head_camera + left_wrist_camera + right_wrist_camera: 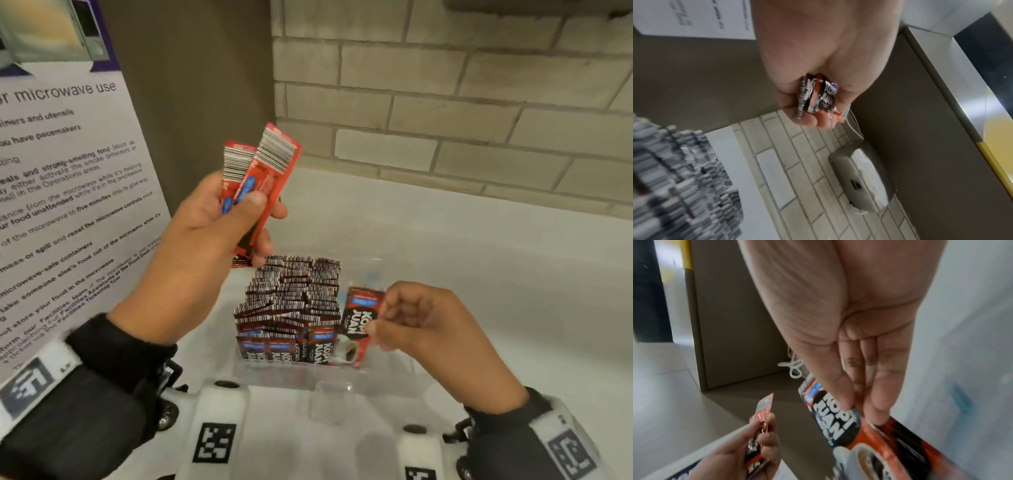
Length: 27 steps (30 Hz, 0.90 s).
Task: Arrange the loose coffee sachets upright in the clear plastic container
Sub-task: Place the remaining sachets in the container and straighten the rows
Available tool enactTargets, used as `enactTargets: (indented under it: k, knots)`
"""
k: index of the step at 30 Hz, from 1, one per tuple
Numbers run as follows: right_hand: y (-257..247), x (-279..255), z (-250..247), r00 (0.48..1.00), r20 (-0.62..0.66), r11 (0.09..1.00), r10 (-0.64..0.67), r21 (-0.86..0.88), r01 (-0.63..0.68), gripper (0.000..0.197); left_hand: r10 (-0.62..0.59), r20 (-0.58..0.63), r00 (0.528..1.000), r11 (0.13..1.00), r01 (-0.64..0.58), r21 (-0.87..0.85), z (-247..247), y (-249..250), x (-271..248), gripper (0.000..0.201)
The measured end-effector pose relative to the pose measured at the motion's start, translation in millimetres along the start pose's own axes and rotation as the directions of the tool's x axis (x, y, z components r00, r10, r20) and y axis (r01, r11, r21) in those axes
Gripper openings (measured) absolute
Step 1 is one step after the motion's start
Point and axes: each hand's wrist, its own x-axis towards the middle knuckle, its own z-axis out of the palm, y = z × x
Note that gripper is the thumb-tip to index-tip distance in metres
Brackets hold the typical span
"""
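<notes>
A single sachet (360, 320) is pinched upright in the right hand (442, 329), long axis vertical, just beside the right edge of the packed rows (291, 301) in the clear container (394, 373). A spare bundle (263, 178) is gripped by the left hand (209, 246) above. Only the right wrist view reveals the pinching fingertips (844, 400).

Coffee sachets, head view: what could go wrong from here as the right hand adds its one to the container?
The packed sachets already stand crowded in the clear plastic container, so pushing in the Kopi Juan sachet pinched by the right hand might tip neighbours. The left hand holds several spare sachets fanned out; one could slip from that grip.
</notes>
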Motion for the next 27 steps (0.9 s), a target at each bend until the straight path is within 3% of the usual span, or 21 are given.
enactTargets:
  k: [5,10,15,22,27]
  knots:
    - [7.0,-1.9,20.8,1.0,0.0,0.998,0.023,-0.064,-0.023,0.026,-0.092,-0.048,0.995,0.992,0.087,-0.097,-12.0,-8.5,-7.3,0.02]
    - [-2.2,-1.5,13.1,0.987,-0.143,0.998,-0.068,-0.013,0.067,0.011,-0.131,-0.039,0.991,0.976,0.122,-0.178,-21.4,-11.2,-13.2,0.027]
    - [8.3,-6.5,28.6,0.997,-0.025,0.972,-0.08,-0.223,0.072,0.021,-0.164,-0.041,0.986,0.967,0.153,-0.202,-24.7,-17.0,-15.2,0.026]
    - [24.2,-7.9,51.8,0.999,-0.015,0.919,-0.047,-0.393,0.038,0.036,-0.195,0.007,0.981,0.955,0.192,-0.226,-25.6,-25.0,-21.8,0.024]
    - [20.5,-8.6,48.8,0.998,-0.046,0.916,-0.03,-0.4,0.009,0.012,-0.235,0.031,0.971,0.938,0.235,-0.253,-25.6,-25.0,-25.9,0.024]
